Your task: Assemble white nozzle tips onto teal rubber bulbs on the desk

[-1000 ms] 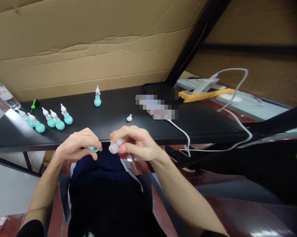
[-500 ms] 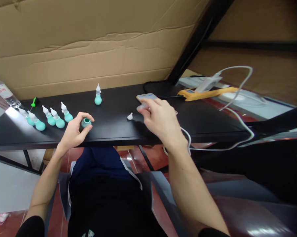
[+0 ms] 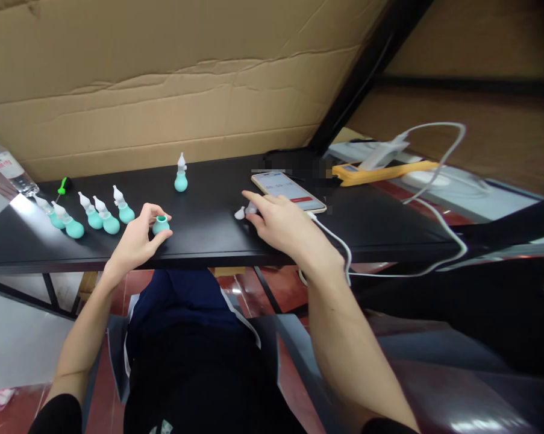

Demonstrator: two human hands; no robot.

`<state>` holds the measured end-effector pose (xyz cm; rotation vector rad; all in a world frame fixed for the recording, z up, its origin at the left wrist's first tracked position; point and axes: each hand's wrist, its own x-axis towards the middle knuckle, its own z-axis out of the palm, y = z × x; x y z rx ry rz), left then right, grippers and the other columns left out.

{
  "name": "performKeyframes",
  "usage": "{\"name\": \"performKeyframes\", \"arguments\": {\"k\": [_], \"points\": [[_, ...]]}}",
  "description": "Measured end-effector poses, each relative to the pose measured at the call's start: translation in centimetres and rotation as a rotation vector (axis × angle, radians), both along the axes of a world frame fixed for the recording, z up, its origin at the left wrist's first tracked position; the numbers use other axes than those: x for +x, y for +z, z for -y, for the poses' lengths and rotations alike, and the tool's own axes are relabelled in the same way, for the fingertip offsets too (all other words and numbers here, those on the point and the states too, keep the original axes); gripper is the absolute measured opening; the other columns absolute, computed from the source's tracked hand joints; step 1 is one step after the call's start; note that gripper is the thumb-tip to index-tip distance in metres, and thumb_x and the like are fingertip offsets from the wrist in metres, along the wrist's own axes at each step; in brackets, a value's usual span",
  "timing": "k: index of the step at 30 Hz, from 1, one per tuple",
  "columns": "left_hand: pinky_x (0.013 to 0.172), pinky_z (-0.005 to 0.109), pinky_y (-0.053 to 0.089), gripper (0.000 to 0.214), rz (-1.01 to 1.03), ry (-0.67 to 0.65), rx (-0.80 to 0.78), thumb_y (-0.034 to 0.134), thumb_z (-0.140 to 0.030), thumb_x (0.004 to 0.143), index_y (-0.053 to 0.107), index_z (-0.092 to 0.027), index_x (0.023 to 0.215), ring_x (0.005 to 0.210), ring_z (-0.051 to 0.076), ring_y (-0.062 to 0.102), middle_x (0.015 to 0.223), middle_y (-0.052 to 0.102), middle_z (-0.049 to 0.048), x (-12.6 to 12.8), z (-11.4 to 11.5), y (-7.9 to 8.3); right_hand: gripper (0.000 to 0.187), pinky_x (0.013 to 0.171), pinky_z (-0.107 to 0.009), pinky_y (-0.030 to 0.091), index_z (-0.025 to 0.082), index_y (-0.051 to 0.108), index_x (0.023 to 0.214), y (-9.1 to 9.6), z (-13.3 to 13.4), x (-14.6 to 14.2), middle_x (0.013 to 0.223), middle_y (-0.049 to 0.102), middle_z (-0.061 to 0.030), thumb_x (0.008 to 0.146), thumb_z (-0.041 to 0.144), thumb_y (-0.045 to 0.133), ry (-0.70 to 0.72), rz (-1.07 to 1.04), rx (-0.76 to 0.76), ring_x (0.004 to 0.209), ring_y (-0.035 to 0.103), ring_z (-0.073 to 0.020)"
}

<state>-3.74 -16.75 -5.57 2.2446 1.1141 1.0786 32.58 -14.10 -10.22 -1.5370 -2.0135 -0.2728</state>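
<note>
My left hand (image 3: 136, 240) rests at the front edge of the black table (image 3: 208, 241), its fingers closed round a teal rubber bulb (image 3: 161, 225) that stands on the tabletop with no tip on it. My right hand (image 3: 283, 226) lies on the table to the right, its fingers pinched on a small whitish part (image 3: 252, 209). A loose white tip (image 3: 240, 213) lies just left of those fingers. Several finished teal bulbs with white tips (image 3: 95, 216) stand in a row to the left, and one more (image 3: 180, 178) stands alone further back.
A phone (image 3: 287, 188) with a lit screen lies behind my right hand, with a white cable (image 3: 339, 244) running off the table edge. A water bottle (image 3: 5, 170) and a green-handled tool (image 3: 62, 188) lie far left. A yellow device (image 3: 380, 173) and a cardboard wall (image 3: 163, 90) sit behind.
Both hands moved from over my lap up to the table. The left set the teal bulb down on it. The right reached toward the phone, then drew back beside the loose white tip.
</note>
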Motion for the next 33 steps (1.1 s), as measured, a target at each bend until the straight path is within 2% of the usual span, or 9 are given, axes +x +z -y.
{"name": "performKeyframes", "arguments": {"k": [3,10,14,17,20,24,28,30,33], "points": [[0.119,0.048,0.071,0.034,-0.058,0.045,0.033,0.08,-0.033,0.107,0.059,-0.027,0.134,0.137,0.029,0.087,0.134,0.088,0.0112,-0.2,0.4,0.3,0.061,0.112,-0.061,0.068,0.009,0.073,0.169,0.3,0.6,0.2,0.134,0.088,-0.0259,0.112,0.023,0.056,0.008,0.001,-0.026,0.124,0.082,-0.046],[0.116,0.044,0.075,0.033,-0.113,0.095,0.204,0.079,-0.034,0.113,0.066,-0.024,0.141,0.128,0.026,0.088,0.137,0.086,0.0106,-0.7,1.3,1.4,0.062,0.119,-0.065,0.067,0.014,0.072,0.171,0.9,1.4,0.3,0.147,0.084,-0.0251,0.111,0.027,0.063,0.044,-0.053,0.052,0.131,0.08,-0.0457],[0.09,0.032,0.076,0.022,-0.041,0.244,0.412,0.072,-0.036,0.12,0.07,-0.023,0.138,0.11,0.02,0.088,0.133,0.081,0.0098,-0.8,1.7,1.7,0.058,0.124,-0.07,0.064,0.021,0.073,0.171,1.7,1.9,0.3,0.149,0.082,-0.0226,0.114,0.03,0.064,0.038,-0.097,0.135,0.137,0.077,-0.0458],[0.078,0.028,0.073,0.023,0.013,0.384,0.522,0.067,-0.037,0.122,0.073,-0.023,0.139,0.092,0.014,0.082,0.144,0.074,0.0131,-1.1,1.1,1.2,0.057,0.126,-0.069,0.063,0.023,0.071,0.172,2.5,2.7,0.1,0.154,0.08,-0.0226,0.116,0.031,0.064,0.042,-0.122,0.187,0.142,0.076,-0.0458],[0.077,0.031,0.074,0.035,-0.003,0.461,0.53,0.065,-0.045,0.123,0.076,-0.022,0.147,0.082,0.011,0.075,0.163,0.066,0.0182,-1.4,0.2,0.4,0.055,0.129,-0.068,0.062,0.024,0.071,0.173,3.4,3.6,-0.4,0.154,0.079,-0.0217,0.119,0.032,0.063,0.073,-0.148,0.229,0.144,0.075,-0.0443],[0.082,0.037,0.075,0.053,-0.041,0.49,0.486,0.06,-0.059,0.125,0.074,-0.023,0.161,0.076,0.009,0.071,0.187,0.051,0.0255,-1.8,-0.3,-0.2,0.053,0.13,-0.068,0.061,0.028,0.071,0.172,4.4,4.8,-1.0,0.15,0.08,-0.0198,0.12,0.034,0.063,0.104,-0.159,0.247,0.142,0.076,-0.0434],[0.09,0.042,0.075,0.068,-0.081,0.492,0.38,0.064,-0.07,0.122,0.067,-0.024,0.173,0.07,0.009,0.074,0.197,0.04,0.0305,-2.3,-0.5,-0.8,0.049,0.128,-0.065,0.062,0.026,0.073,0.169,5.0,5.4,-1.3,0.149,0.081,-0.0202,0.123,0.037,0.06,0.12,-0.165,0.258,0.141,0.078,-0.0421],[0.093,0.045,0.075,0.071,-0.105,0.511,0.377,0.07,-0.07,0.119,0.068,-0.023,0.172,0.076,0.014,0.079,0.196,0.042,0.0313,-2.5,-0.7,-1.1,0.049,0.128,-0.066,0.063,0.027,0.074,0.168,5.1,5.5,-1.4,0.149,0.08,-0.0199,0.122,0.037,0.061,0.126,-0.178,0.26,0.14,0.078,-0.0424],[0.092,0.044,0.075,0.062,-0.127,0.553,0.432,0.077,-0.06,0.116,0.074,-0.021,0.164,0.088,0.021,0.084,0.185,0.057,0.0279,-2.6,-0.8,-1.0,0.051,0.127,-0.068,0.063,0.029,0.073,0.17,5.1,5.6,-1.5,0.15,0.08,-0.019,0.12,0.034,0.064,0.13,-0.19,0.256,0.14,0.077,-0.0431]]}}
